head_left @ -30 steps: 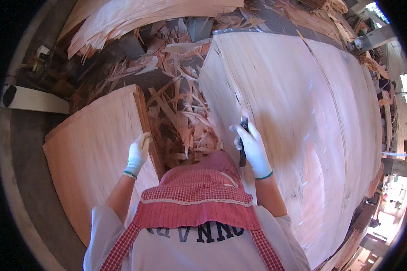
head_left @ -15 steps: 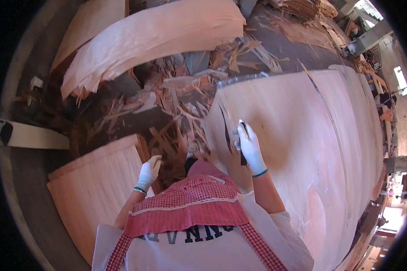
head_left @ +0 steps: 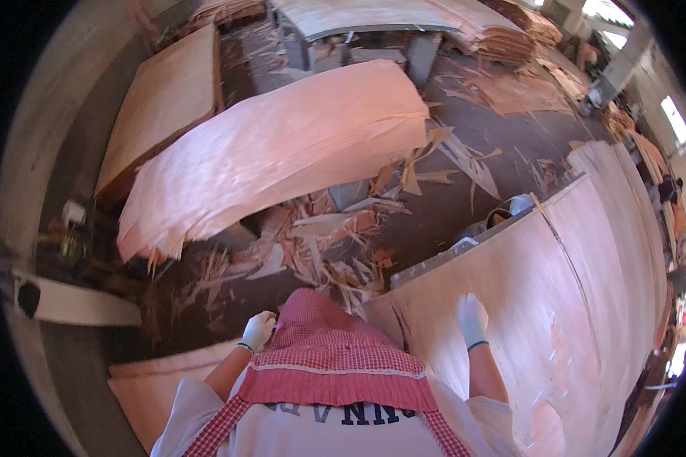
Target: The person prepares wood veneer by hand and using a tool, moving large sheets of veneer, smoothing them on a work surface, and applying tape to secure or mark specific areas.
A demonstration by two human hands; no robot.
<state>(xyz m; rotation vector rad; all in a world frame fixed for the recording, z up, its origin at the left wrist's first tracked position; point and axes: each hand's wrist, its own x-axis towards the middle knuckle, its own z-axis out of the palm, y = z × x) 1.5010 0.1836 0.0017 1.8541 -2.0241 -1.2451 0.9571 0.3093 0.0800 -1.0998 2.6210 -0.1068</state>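
Note:
A wide sheet of pale wood veneer lies at the right, with a dark split near its left end and a long narrow strip across it. Over this sheet is my right hand, in a white glove with a green cuff. Its fingers are closed, and what they hold is hidden in this view. My left hand, gloved too, hangs beside my red checked apron, fingers curled and nothing visible in them. Below it lies a stack of veneer, partly covered by my arm.
A curved pile of pinkish veneer stands ahead on supports. Torn veneer scraps litter the floor between it and me. Farther back are a veneer-topped table and another stack. A white beam juts in at left.
My view has tilted up, bringing the far table into sight. My right hand has moved right over the sheet; the dark tool seen in it earlier is now hidden. My left hand has drawn toward my body.

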